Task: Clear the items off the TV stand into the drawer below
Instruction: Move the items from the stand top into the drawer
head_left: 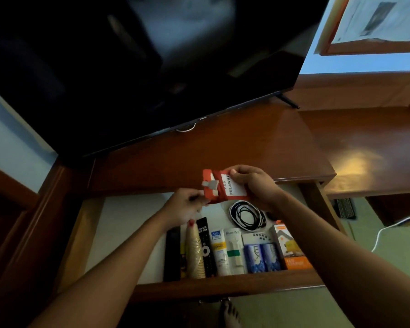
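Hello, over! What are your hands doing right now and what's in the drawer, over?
Both hands, left and right, hold red pass holder over open drawer. Remote, cable coil, tubes already inside. Nothing blocking.

A black television stands at the rear. A framed picture hangs upper right. A white cable lies on the floor

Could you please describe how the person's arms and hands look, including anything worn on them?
Both forearms are bare, with no sleeves in view. The left hand and right hand wear no gloves, and no watch or bracelet is visible. Rings cannot be made out in this dim, blurred picture.
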Demonstrator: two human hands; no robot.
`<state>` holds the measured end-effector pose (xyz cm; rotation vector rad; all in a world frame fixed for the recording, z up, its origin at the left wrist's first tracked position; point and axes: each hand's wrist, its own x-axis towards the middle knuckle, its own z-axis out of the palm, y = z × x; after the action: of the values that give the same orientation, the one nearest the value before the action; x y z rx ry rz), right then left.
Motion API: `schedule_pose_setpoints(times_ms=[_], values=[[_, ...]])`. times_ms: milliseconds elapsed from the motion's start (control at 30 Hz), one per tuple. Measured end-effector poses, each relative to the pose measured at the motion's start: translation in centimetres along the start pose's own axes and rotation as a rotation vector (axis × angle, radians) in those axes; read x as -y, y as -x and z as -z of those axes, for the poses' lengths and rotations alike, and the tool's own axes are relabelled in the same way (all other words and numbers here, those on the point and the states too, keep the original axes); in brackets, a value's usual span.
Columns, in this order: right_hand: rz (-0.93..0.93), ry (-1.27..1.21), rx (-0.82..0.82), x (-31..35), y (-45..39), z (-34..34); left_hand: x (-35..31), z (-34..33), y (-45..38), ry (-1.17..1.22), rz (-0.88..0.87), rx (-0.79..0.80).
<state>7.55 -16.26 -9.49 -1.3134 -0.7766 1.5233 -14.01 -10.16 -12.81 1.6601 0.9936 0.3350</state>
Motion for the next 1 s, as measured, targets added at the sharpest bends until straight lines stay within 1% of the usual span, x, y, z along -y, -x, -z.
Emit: schedule_pose_setpoints(times_ms=[33, 67, 167, 200, 233, 267, 300, 367, 433, 500, 600, 667, 733, 867, 933, 1000], values=[[0.003, 0.119, 0.059, 0.3, 0.4, 0.5, -0.3, 0.6, -0.4, -0.087, 0.016, 0.039], [0.016, 0.294, 0.109, 0.6, 0.6, 0.8, -0.7, 1.1, -0.9, -0.153, 0.025, 0.045], [0.058, 0.887, 0.196, 1.5, 1.0, 0.7, -2.9, 1.7, -2.3, -0.251, -0.007, -0.019], [0.089, 1.026, 0.169, 1.4, 0.9, 0.5, -3.7, 1.4, -2.6, -0.290, -0.033, -0.052], [0.128, 1.107, 0.089, 1.1, 0.7, 0.5, -4.4, 1.0, -2.8, -0.333, -0.060, -0.093], [0.180, 1.128, -0.035, 0.7, 0.4, 0.6, -5.0, 0.4, -2.7, -0.362, -0.087, -0.139], [0.239, 1.081, -0.177, 0.3, 0.2, 0.7, -5.5, -0.3, -2.5, -0.365, -0.117, -0.184], [0.322, 0.860, -0.407, -0.4, -0.1, 0.9, -6.0, -2.2, -1.9, -0.292, -0.175, -0.256], [0.328, 0.602, -0.548, -0.6, -0.3, 0.9, -5.4, -4.3, -1.5, -0.152, -0.189, -0.304], [0.283, 0.371, -0.602, -0.6, -0.6, 1.0, -4.3, -6.2, -1.1, 0.013, -0.150, -0.341], [0.175, 0.084, -0.509, -0.6, -0.9, 1.7, -3.0, -8.3, -0.5, 0.249, -0.033, -0.351], [0.097, -0.088, -0.424, -0.9, -0.8, 2.4, -2.6, -8.8, -0.2, 0.396, 0.034, -0.307], [0.047, -0.202, -0.322, -0.9, -0.6, 2.9, -2.3, -8.8, -0.2, 0.484, 0.078, -0.241], [-0.088, -0.245, -0.114, -1.3, 0.1, 4.1, -1.9, -7.7, -0.7, 0.525, 0.123, -0.180], [-0.208, -0.239, -0.036, -1.7, 0.3, 4.6, -2.1, -7.3, -1.0, 0.481, 0.079, -0.209], [-0.330, -0.303, 0.006, -2.2, 0.2, 4.8, -2.4, -7.3, -1.4, 0.402, -0.007, -0.270]])
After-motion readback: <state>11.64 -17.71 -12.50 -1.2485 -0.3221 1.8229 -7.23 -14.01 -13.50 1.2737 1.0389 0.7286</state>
